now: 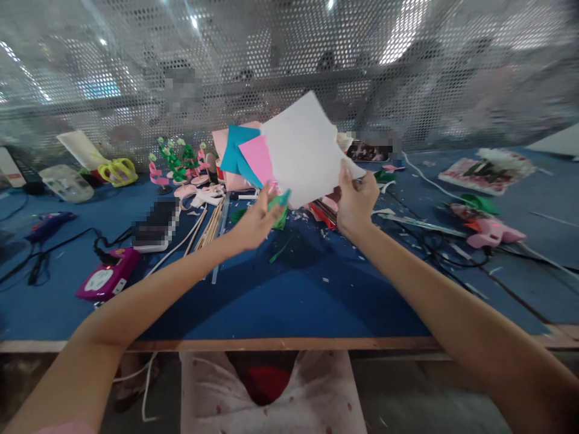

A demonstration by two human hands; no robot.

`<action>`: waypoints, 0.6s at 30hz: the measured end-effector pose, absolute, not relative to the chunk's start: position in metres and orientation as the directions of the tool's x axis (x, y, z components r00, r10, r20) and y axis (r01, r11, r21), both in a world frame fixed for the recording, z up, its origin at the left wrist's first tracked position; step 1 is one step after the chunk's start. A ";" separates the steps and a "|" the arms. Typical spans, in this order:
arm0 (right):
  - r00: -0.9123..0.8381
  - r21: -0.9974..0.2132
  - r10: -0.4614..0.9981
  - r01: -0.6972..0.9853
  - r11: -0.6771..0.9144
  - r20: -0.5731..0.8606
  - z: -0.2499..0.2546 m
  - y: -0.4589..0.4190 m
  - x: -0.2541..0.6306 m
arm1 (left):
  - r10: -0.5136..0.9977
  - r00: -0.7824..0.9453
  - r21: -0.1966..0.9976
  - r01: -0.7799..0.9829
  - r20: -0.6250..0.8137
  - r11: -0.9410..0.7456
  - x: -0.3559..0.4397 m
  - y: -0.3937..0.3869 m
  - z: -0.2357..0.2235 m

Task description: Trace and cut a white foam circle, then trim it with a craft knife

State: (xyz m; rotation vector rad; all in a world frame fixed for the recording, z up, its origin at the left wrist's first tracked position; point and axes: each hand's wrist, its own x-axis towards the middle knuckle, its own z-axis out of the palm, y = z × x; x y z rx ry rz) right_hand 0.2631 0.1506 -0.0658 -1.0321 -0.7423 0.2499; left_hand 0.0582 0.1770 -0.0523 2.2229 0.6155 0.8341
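Observation:
A large white sheet (301,150) is raised above the blue table, tilted, with a bright pink sheet (257,158) and a blue sheet (237,147) showing past its left side. My right hand (357,202) pinches its lower right corner between thumb and fingers. At the lower left edge, my left hand (260,223) has its fingers closed by the white and pink sheets. Something teal-green (283,198) sits at its thumb tip; its kind is unclear. Whether the coloured sheets are held or stand behind is hard to tell.
Wooden sticks (210,226) and a phone (157,226) lie left of centre, near a purple power socket (108,274). Small flower crafts (176,163) stand behind. A pink glue gun (495,232) with cords lies right. Paper scraps litter the middle; a perforated metal screen (280,66) rises behind.

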 end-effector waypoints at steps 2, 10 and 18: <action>0.817 -0.821 0.379 0.186 0.540 0.434 -0.068 0.160 0.279 | 0.392 0.894 0.571 0.209 0.217 -0.794 0.059 0.144 -0.046; 0.608 -0.570 0.088 0.672 0.474 0.789 -0.058 0.151 0.283 | 0.136 0.977 0.039 0.144 -0.167 -0.989 0.062 0.122 -0.059; -0.480 0.322 0.180 0.778 0.540 0.858 -0.062 0.120 0.251 | 0.474 0.879 -0.204 0.474 0.051 -0.857 0.051 0.180 -0.069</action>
